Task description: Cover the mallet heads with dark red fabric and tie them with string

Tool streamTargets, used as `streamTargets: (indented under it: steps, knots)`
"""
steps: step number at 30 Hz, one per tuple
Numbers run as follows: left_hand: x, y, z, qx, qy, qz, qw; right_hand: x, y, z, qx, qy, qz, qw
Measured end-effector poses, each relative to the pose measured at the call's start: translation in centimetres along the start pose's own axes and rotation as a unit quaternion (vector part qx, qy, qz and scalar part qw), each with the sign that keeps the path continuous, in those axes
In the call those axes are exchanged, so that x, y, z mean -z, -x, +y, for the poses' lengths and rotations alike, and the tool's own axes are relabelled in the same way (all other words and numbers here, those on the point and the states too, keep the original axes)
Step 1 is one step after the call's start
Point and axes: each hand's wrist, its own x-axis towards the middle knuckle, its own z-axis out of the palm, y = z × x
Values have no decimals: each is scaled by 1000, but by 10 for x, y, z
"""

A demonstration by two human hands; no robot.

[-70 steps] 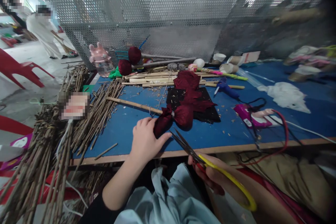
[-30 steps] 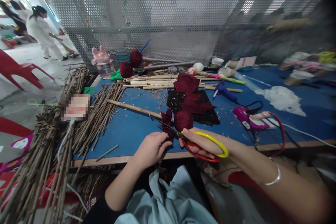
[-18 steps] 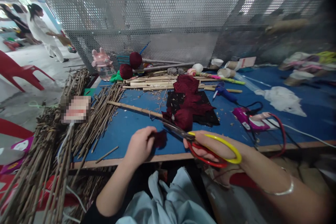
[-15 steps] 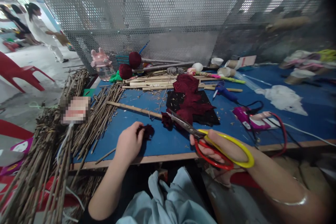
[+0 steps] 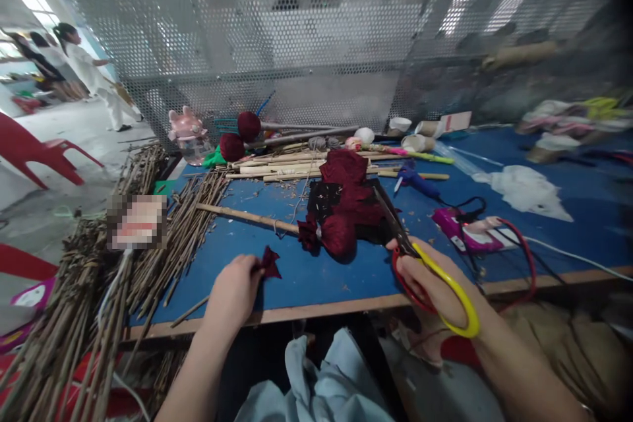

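Blue table, metal mesh behind, left fingers pinching maroon scrap, right fingers gripping scissors.

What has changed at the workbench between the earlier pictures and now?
The left hand has moved left, away from the wrapped ball, with a cut-off dark red scrap. The right hand has drawn the scissors rightward off the ball, without letting go. The ball, its stick and the blue glue gun stayed put.

The dark red cloth-covered ball lies on the blue table, its bamboo-like stick slanting leftward. Scissors with 2 handle loops, 1 yellow and 1 red, point away; the jagged dark red scrap is well apart.
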Motion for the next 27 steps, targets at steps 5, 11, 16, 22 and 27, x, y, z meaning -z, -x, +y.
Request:
streamTargets:
  steps: [5,11,16,22,27]
  knots:
    - [-11,-4,51,-157,121,-53,979,-12,3,4,-2,-62,13,998]
    - [3,-27,120,-282,213,58,933,3,-10,8,28,55,122,991]
    - [22,-44,72,-191,97,125,969,23,-38,23,39,291,233,927]
    - [16,1,-27,46,-51,83,994,15,-68,11,-54,443,156,881]
    - [15,34,-47,61,-33,43,997,2,-80,6,-107,490,139,854]
